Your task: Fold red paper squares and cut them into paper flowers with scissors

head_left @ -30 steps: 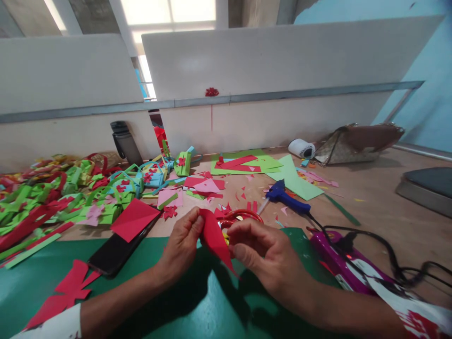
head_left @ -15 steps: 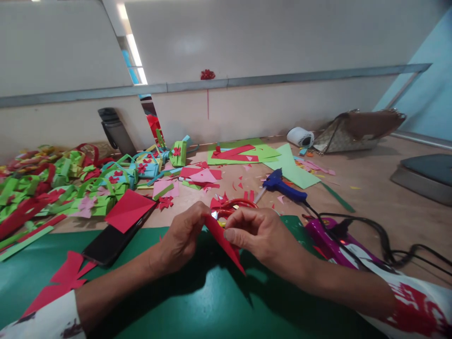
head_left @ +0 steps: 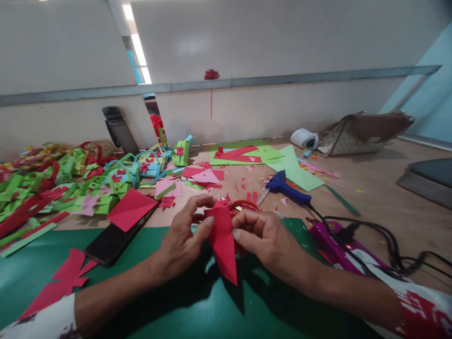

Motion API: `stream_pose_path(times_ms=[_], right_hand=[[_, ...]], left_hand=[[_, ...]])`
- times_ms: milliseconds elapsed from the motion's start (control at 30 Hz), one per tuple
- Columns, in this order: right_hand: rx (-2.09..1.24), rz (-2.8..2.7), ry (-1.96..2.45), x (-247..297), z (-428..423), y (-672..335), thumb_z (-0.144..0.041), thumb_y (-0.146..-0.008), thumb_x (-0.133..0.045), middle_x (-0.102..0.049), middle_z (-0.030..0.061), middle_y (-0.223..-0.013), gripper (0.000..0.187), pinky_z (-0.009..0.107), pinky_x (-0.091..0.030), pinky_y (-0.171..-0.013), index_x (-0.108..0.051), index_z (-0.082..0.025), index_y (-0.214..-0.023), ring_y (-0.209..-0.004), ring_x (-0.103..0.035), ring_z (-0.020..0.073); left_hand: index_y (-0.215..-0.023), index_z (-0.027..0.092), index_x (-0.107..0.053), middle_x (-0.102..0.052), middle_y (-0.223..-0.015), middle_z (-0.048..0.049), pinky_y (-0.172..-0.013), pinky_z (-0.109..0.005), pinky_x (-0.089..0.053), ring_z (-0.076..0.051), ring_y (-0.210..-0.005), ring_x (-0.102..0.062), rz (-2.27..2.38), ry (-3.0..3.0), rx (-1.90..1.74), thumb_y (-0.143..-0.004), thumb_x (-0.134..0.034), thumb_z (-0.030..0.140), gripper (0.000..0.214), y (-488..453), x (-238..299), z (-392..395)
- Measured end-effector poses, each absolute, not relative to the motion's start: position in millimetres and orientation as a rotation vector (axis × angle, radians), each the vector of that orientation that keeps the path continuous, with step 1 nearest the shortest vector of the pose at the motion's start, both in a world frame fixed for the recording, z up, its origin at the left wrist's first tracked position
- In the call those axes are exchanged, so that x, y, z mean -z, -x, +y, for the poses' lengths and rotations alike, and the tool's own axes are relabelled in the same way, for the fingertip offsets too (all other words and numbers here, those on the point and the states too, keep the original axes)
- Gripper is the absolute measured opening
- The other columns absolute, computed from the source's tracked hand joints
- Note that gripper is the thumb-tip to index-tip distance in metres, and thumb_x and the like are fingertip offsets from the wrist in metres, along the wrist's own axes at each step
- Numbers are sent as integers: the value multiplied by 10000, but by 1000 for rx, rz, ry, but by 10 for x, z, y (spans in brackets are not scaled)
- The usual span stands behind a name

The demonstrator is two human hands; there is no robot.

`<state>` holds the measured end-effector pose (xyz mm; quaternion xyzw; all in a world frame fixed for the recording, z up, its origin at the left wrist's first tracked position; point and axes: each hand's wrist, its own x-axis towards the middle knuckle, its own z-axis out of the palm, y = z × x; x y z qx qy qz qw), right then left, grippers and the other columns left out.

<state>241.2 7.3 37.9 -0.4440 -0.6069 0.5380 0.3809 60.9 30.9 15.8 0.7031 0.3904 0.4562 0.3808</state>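
1. Red paper is held above the green mat
2. Left hand, loosely curled, holds its left edge; right hand pinches its right edge
3. Brown tabletop beyond, strewn with paper scraps
4. White boards behind; blue wall at right

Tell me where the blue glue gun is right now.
In the head view, the blue glue gun lies right of center on the brown tabletop, beyond the right hand and by the near edge of the pale green paper.
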Motion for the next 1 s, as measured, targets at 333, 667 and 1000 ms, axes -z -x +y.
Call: stream_pose_path(times_ms=[333, 667, 1000], right_hand=[[-1257, -1454, 1138, -343, 161, -2498, -240, -784, -575, -556, -36, -640, 79, 228, -436, -524, -542, -198, -725, -563, -521, 115], [-1200, -1686, 1215, -346, 217, -2471, -170, -743, -618, -661, 6, -718, 15, 241, -446, -530, -610, -181, -738, -624, -589, 157], [-1228, -1364, 1149, -308, 268, -2554, -375, -819, -604, -711, 32, -795, 222, 315, -541, -613, -607, -186, -935, -673, -661, 204]], left_hand=[[-883, 140, -634, -655, -796, -38, -559, -225, -441, -129, -636, -588, 971, -1087, -989, -682, -745, 285, 272, -552, -118, 468], [-656, 159, -545, -600, -609, 24, -502, -189, -429, -97, -540, -533, 1006, -1192, -999, -655, -703, 197, 163, -701, -347, 242], [-935, 139, -588, -475, -499, 71, -372, -149, -274, -41, -395, -352, 905, -1249, -917, -770, -654, 267, 219, -680, -383, 159]])
